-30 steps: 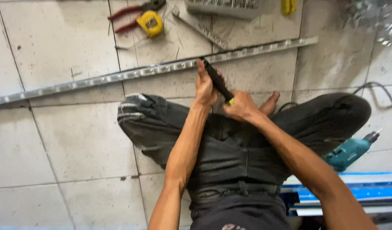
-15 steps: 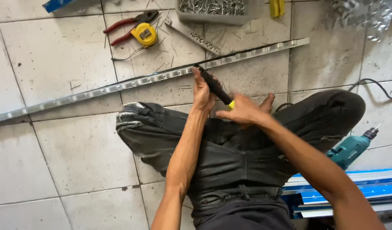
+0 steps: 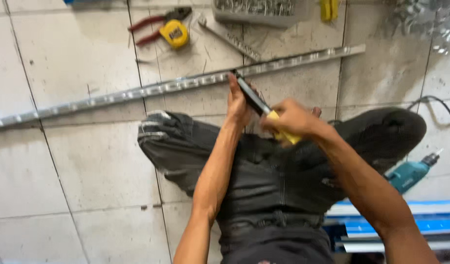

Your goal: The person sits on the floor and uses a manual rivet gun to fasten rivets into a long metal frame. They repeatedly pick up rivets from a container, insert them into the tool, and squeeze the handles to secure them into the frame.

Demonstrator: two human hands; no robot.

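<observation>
Screwdriver (image 3: 257, 103), black shaft and yellow handle, tip set against perforated metal rail (image 3: 186, 85) lying across tiled floor (image 3: 78, 161). Right hand (image 3: 289, 120) fingers clamped on handle; left hand (image 3: 237, 100) fingers closed around shaft near tip. Likely risk: tip skidding off unclamped rail toward left hand under angled pressure.
</observation>
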